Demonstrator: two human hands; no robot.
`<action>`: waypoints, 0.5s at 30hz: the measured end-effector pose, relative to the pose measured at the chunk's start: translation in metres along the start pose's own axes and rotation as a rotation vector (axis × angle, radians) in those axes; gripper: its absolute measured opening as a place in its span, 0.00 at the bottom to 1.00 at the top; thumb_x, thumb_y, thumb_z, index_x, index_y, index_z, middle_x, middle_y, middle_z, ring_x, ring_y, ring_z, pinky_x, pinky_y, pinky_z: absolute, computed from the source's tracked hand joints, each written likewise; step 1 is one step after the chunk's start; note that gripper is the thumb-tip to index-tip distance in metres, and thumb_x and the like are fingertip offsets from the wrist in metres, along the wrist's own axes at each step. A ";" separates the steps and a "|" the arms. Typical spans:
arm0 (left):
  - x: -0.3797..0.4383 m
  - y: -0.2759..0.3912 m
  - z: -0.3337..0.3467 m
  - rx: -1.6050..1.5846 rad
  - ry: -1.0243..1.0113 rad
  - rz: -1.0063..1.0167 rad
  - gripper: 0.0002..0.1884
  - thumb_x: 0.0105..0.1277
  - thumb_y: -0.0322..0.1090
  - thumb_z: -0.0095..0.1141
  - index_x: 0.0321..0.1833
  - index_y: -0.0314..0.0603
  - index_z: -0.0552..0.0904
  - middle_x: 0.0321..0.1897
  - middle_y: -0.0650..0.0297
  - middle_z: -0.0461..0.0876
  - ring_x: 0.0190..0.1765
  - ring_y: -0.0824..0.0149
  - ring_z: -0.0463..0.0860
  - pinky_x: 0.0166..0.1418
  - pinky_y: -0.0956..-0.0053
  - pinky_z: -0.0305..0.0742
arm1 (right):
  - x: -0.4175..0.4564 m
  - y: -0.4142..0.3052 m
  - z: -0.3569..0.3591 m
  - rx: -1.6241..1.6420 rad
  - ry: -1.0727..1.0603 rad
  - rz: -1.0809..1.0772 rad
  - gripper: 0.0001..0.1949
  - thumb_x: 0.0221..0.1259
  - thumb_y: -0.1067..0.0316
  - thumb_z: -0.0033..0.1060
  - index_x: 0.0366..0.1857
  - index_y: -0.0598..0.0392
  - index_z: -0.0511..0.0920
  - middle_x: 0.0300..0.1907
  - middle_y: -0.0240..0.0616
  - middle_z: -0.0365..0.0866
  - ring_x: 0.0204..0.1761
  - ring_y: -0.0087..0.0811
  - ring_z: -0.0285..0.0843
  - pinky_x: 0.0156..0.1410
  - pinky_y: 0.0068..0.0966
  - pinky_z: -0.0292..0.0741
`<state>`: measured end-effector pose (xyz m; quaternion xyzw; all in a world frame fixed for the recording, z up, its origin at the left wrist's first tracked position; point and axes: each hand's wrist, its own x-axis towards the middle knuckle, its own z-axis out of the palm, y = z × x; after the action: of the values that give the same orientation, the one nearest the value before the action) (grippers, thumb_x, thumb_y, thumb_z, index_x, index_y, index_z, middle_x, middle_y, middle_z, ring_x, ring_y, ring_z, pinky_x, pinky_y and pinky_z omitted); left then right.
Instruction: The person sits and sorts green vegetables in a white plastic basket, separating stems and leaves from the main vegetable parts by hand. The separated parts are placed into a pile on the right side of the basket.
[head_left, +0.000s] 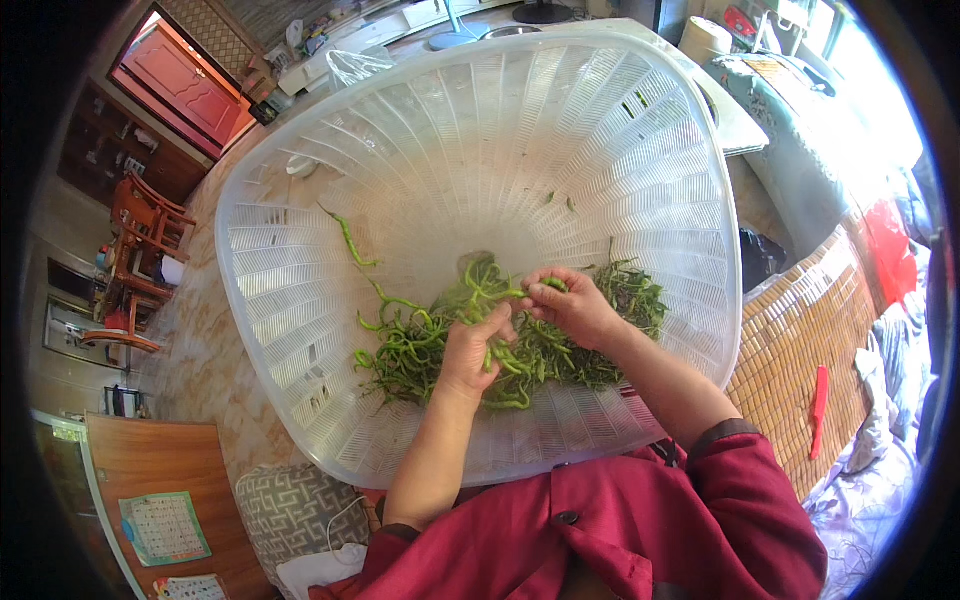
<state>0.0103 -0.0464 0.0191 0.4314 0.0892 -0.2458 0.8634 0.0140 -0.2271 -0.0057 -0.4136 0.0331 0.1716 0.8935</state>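
A large translucent plastic basket (729, 247) with slotted walls opens before me, its near rim against my body. My left hand (474, 349) grips a leafy sprig of long green chili peppers (480, 289) over the basket. At the tip of that sprig, the thumb and fingers of my right hand (574, 309) pinch a green pepper (553, 284). Below and left of my hands lies a heap of curled green peppers (405, 345). Darker stems and leaves (637, 300) are piled to the right. One long pepper (347, 238) rests apart on the basket's left side.
A bamboo mat (787, 322) with a red comb (820, 412) lies to the right. A patterned cushion (296, 510) sits at lower left. Beyond the basket stand a table (731, 124) and a blue stand base (459, 36). Wooden chairs (139, 300) are far left.
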 end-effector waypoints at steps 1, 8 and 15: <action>0.000 -0.002 0.000 -0.022 0.029 0.020 0.07 0.67 0.31 0.57 0.45 0.38 0.79 0.29 0.67 0.78 0.27 0.75 0.73 0.32 0.78 0.70 | -0.001 0.004 0.003 -0.160 0.013 -0.019 0.09 0.65 0.71 0.60 0.45 0.60 0.78 0.39 0.33 0.81 0.40 0.22 0.80 0.44 0.19 0.78; 0.005 -0.001 -0.018 0.012 -0.007 0.046 0.05 0.69 0.33 0.56 0.42 0.40 0.78 0.30 0.67 0.78 0.27 0.77 0.71 0.32 0.79 0.69 | -0.009 0.004 0.011 -0.637 -0.065 -0.059 0.10 0.62 0.67 0.64 0.43 0.61 0.80 0.34 0.32 0.83 0.34 0.20 0.79 0.39 0.18 0.76; 0.008 0.015 -0.038 -0.289 0.180 -0.002 0.08 0.72 0.40 0.52 0.38 0.46 0.77 0.32 0.67 0.79 0.32 0.71 0.78 0.37 0.72 0.73 | -0.002 -0.030 -0.022 -1.347 0.196 -0.311 0.08 0.58 0.64 0.64 0.39 0.53 0.83 0.34 0.36 0.82 0.33 0.33 0.82 0.40 0.31 0.78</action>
<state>0.0273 -0.0114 0.0038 0.3231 0.2009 -0.1919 0.9047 0.0235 -0.2619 0.0024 -0.8913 -0.0595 -0.0131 0.4494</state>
